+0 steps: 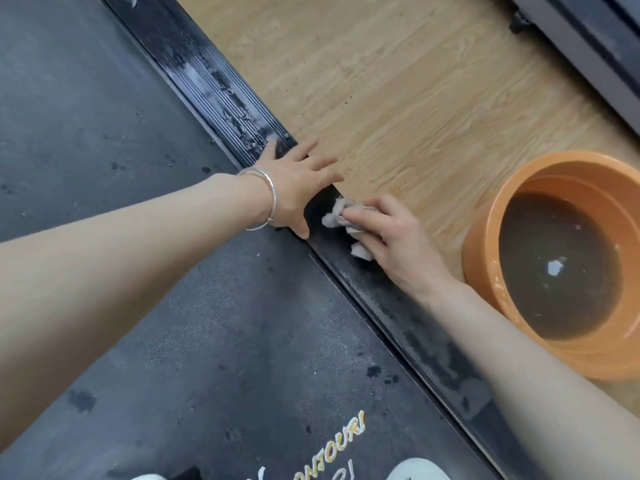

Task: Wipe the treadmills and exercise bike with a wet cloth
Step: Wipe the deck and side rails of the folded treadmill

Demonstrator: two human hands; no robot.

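Head view, looking down at the treadmill (145,237) deck and its right side rail (221,95).

Left hand (298,188): palm down, flat across the side rail, fingers (322,164) straight and spread, tips reaching over the rail's outer edge toward the wood floor (398,81). It holds nothing. A silver bangle (266,199) sits on the wrist.

Right hand (391,237): resting on the same rail, just beside the left hand on the nearer side. Its fingers are curled over a crumpled grey cloth (341,218), pressing it against the rail; part of the cloth sticks out from under the hand.

Rail beyond the left hand shows wet streaks and a sheen; the nearer stretch looks dull and blotchy.

Orange basin (485,244) stands on the floor to the right of the rail, close to the right forearm, holding dark, murky water.

Belt carries yellow lettering (332,445) near the bottom edge, only partly legible. Another dark machine (588,39) crosses the upper right corner.
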